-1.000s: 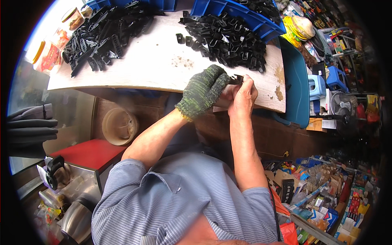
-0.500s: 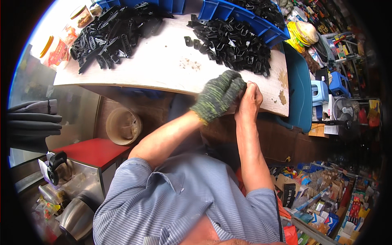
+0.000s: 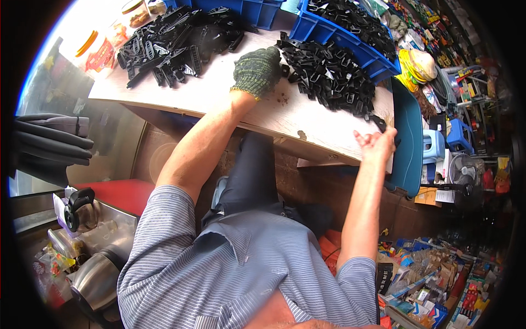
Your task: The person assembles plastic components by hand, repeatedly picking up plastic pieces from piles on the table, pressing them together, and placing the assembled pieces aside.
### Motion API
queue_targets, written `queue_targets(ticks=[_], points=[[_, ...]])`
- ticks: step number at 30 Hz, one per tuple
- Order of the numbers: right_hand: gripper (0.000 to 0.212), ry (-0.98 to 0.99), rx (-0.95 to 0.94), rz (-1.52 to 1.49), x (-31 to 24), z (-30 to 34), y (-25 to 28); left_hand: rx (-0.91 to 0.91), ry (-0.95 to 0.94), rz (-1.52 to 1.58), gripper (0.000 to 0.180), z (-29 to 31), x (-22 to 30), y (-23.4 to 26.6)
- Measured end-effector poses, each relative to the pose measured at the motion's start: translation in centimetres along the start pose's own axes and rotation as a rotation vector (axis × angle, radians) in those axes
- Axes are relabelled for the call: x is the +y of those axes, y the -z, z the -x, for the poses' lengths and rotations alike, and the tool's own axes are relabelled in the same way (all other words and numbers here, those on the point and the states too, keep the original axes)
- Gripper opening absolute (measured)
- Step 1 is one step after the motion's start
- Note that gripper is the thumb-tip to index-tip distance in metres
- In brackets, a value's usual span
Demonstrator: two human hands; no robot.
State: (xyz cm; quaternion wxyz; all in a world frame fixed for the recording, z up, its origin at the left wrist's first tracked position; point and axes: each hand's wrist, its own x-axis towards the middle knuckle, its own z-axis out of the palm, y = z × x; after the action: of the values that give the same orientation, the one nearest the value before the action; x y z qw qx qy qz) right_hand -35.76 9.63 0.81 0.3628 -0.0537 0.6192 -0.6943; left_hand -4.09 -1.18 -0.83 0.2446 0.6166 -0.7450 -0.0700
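Observation:
My left hand (image 3: 256, 71), in a dark green knitted glove, is over the table between two piles of black plastic parts. Its fingers curl down out of sight, and a small black part (image 3: 285, 70) lies against its right side. The left pile (image 3: 164, 46) is made up of long, ribbed black strips. Short buckle-like pieces form the right pile (image 3: 331, 74). At the table's right end is my bare right hand (image 3: 377, 145), fingers bent, with a black plastic piece (image 3: 378, 123) at its fingertips.
Blue crates (image 3: 350, 46) stand behind the piles, the right one full of black parts. A teal bin (image 3: 408, 137) adjoins the table's right end. Clear jars (image 3: 101, 52) are at the far left. A steel flask (image 3: 101, 282) and a glass pot (image 3: 82, 225) stand at lower left.
My hands, together at the table's front edge before, have parted. The gloved left hand has moved up and left to between the piles; the right has gone right toward the table's end.

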Motion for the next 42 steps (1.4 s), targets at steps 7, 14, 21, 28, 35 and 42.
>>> queue_targets(ticks=[7,14,21,28,35,42], points=[[0.045,0.176,0.118,0.084,-2.5,-1.2,1.0,0.079,0.122,1.056,0.035,4.3,1.5,-0.7],[0.043,0.068,-0.692,0.428,4.7,5.3,-2.4,-0.006,0.018,1.259,0.044,8.4,8.9,-3.2],[0.037,0.129,-0.730,0.472,5.4,7.1,-2.4,0.021,-0.263,0.733,0.048,9.0,8.8,-3.6],[0.039,0.085,-0.601,0.319,5.8,8.2,-2.6,0.026,-0.114,0.445,0.053,8.0,5.9,0.6],[0.041,-0.022,-0.500,0.251,5.5,8.9,-3.7,0.058,0.136,-0.117,0.033,0.3,-5.0,3.8],[0.036,-0.012,-0.561,0.225,5.8,8.3,-3.0,0.099,0.017,-0.145,0.044,2.8,-4.5,3.7]])
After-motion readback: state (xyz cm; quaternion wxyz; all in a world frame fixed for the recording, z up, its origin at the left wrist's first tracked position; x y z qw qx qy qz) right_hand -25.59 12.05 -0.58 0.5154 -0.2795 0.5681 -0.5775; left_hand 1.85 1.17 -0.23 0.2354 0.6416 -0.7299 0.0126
